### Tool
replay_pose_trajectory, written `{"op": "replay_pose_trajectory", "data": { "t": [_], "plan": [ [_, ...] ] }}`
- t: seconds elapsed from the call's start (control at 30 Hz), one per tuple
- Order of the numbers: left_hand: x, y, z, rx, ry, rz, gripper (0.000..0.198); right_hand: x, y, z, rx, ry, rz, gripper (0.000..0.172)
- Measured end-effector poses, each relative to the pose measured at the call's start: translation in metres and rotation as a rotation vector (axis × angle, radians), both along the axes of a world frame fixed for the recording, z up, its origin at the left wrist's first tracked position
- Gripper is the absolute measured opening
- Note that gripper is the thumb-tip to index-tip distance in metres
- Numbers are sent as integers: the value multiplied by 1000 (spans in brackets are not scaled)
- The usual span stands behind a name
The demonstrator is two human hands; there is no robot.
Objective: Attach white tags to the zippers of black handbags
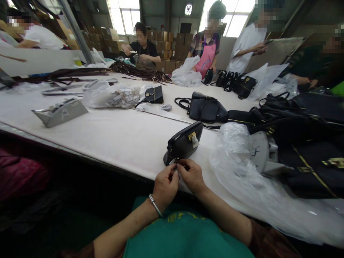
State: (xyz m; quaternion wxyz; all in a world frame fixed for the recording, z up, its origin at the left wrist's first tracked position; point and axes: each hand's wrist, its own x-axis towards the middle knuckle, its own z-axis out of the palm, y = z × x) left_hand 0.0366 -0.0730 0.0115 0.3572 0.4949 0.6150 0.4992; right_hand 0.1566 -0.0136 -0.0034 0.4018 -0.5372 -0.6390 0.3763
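A small black handbag [182,140] with a gold clasp stands on the white table near its front edge, a bit of white wrap hanging at the clasp. My left hand [166,182] and my right hand [191,175] meet at the bag's near lower end. Both hands have fingertips pinched together there, close to a small white piece that looks like a tag [172,162]. What exactly the fingertips hold is too small to make out. A bangle circles my left wrist.
Crumpled clear plastic [231,157] lies right of the bag, beside a pile of black bags [314,157]. Another black bag [205,108] lies beyond. A grey metal holder [60,113] sits at left. Several people work around the table's far side.
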Motion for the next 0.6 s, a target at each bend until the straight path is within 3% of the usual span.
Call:
{"op": "replay_pose_trajectory", "data": {
  "t": [0.17, 0.4, 0.6],
  "plan": [
    [-15, 5, -7, 122, 235, 174, 23, -2, 0, -1, 34, 9, -2, 18],
    [-15, 26, -11, 127, 499, 151, 18, -2, 0, -2, 24, 10, -9, 19],
    [-16, 29, -8, 154, 675, 105, 19, 0, 0, -4, 11, -3, -5, 18]
  ]
}}
